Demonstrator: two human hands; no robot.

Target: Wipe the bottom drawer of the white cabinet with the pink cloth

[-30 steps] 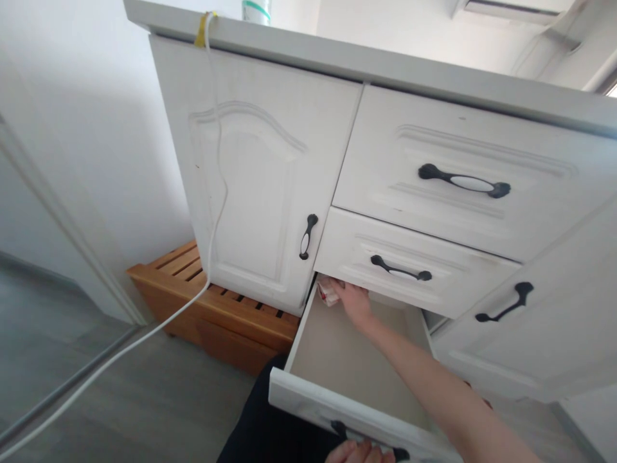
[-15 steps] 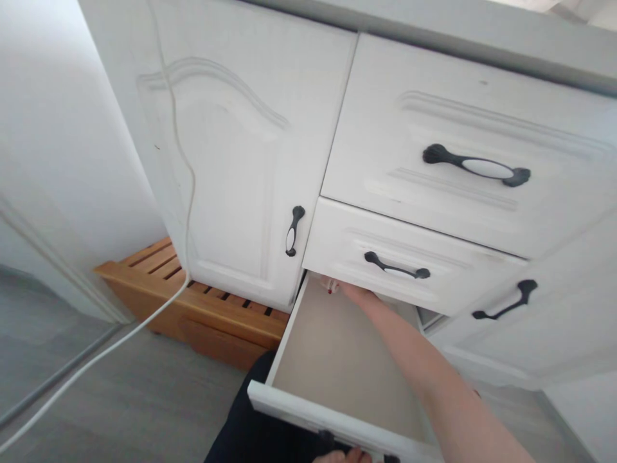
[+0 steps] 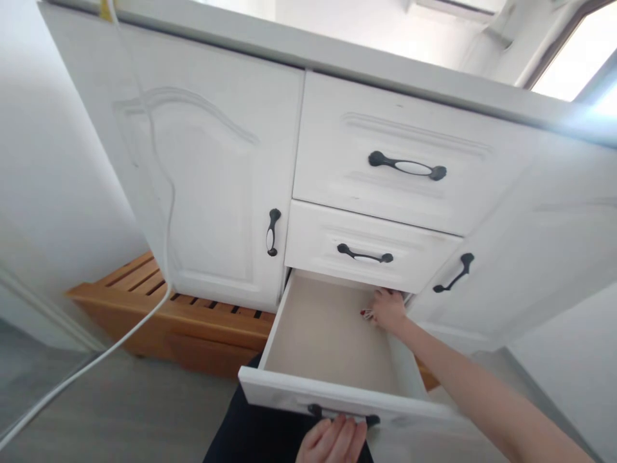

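The bottom drawer (image 3: pixel 332 328) is pulled out of the white cabinet, and its pale floor shows. At its front, my left hand (image 3: pixel 332 440) has its fingers wrapped over the dark drawer handle (image 3: pixel 315 409). Inside the drawer, near the back right corner, my right hand (image 3: pixel 388 310) is closed on a small red and white item (image 3: pixel 367 314) that sticks out to the left of the fingers. What exactly this item is cannot be made out.
Two closed drawers with dark handles sit above, between cabinet doors (image 3: pixel 207 193). A slatted wooden bench (image 3: pixel 193 328) stands at the lower left. A white cable (image 3: pixel 116 347) hangs across the left door. My dark-clothed leg is beneath the drawer.
My right hand has moved from the back left of the drawer to its back right with the small item. The view has shifted, and more of my left hand shows at the handle.
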